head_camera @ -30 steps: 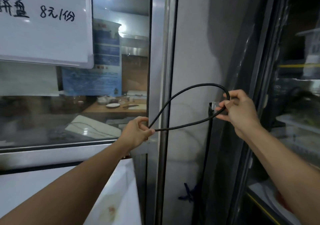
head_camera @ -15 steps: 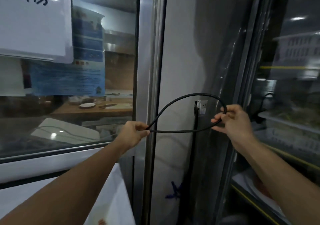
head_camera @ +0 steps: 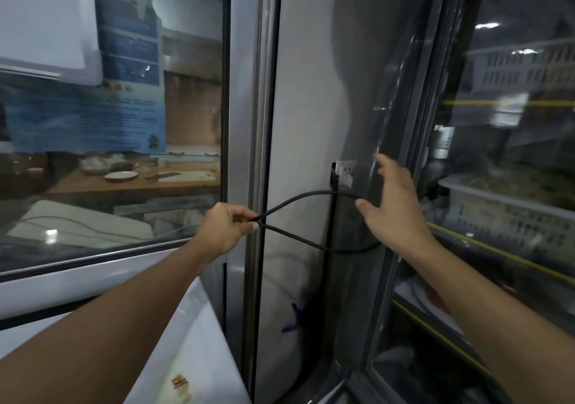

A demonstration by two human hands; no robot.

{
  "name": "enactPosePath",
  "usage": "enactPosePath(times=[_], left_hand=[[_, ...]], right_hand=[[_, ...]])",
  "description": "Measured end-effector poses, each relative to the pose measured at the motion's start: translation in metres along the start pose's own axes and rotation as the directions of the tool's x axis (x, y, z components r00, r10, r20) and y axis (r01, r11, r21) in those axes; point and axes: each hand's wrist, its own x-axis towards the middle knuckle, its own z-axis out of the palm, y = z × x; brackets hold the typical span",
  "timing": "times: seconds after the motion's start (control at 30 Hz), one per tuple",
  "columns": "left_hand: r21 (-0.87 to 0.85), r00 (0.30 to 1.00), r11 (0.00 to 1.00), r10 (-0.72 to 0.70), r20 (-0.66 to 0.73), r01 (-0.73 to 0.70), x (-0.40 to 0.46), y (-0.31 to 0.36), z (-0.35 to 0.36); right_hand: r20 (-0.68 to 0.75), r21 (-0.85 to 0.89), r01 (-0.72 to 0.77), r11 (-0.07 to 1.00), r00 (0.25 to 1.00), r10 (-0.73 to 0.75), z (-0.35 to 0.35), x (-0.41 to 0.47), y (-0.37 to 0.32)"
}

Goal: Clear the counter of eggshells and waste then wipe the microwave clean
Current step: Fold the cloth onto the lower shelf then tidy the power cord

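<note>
A black cable [head_camera: 298, 199] forms a loop in front of a grey wall panel. My left hand [head_camera: 225, 227] pinches the cable where its two strands cross. My right hand [head_camera: 393, 206] is spread with straight fingers at the loop's right end, its thumb beside the cable, holding nothing. A white socket [head_camera: 345, 170] with a black plug sits on the wall just above the loop. No eggshells, waste or microwave are in view.
A glass window [head_camera: 124, 123] with a metal frame [head_camera: 249, 123] fills the left, with a kitchen counter behind it. A glass-door fridge [head_camera: 504, 185] with trays stands on the right. A white surface [head_camera: 186, 357] lies below my left arm.
My right hand has let go of the loop's right end and spread its fingers. The loop has sagged lower and flatter. My view has shifted to the right.
</note>
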Motion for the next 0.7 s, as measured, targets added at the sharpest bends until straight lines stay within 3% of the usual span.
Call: enactPosePath(times=[0.07, 0.13, 0.2, 0.27, 0.53, 0.63, 0.7], left_hand=[[0.048, 1.000, 0.999, -0.003, 0.013, 0.002, 0.002, 0.001, 0.003], [0.095, 0.999, 0.995, 0.000, 0.035, -0.004, 0.003, 0.002, 0.006], [0.121, 0.999, 0.992, 0.013, 0.043, -0.018, 0.006, 0.001, 0.008], [0.141, 0.999, 0.990, 0.013, 0.033, -0.017, 0.010, -0.003, 0.009], [0.303, 0.988, 0.948, -0.128, 0.085, 0.097, 0.015, -0.052, -0.005], [0.367, 0.983, 0.920, -0.173, 0.065, 0.138, 0.016, -0.066, -0.009], [0.392, 0.981, 0.909, -0.181, 0.064, 0.142, 0.019, -0.068, -0.010]], right_hand=[[0.101, -0.049, 0.175, 0.983, 0.980, -0.170, 0.015, 0.006, -0.019], [0.253, -0.141, 0.261, 0.955, 0.942, -0.220, 0.041, 0.012, -0.035], [0.379, -0.187, 0.250, 0.950, 0.911, -0.165, 0.067, 0.015, -0.045], [0.460, -0.118, 0.142, 0.983, 0.885, -0.073, 0.088, 0.020, -0.043], [0.435, 0.204, -0.056, 0.977, 0.899, -0.039, 0.109, 0.028, -0.001], [0.420, 0.181, -0.140, 0.973, 0.906, 0.052, 0.121, 0.026, 0.012], [0.418, 0.051, -0.101, 0.994, 0.906, 0.071, 0.129, 0.023, 0.018]])
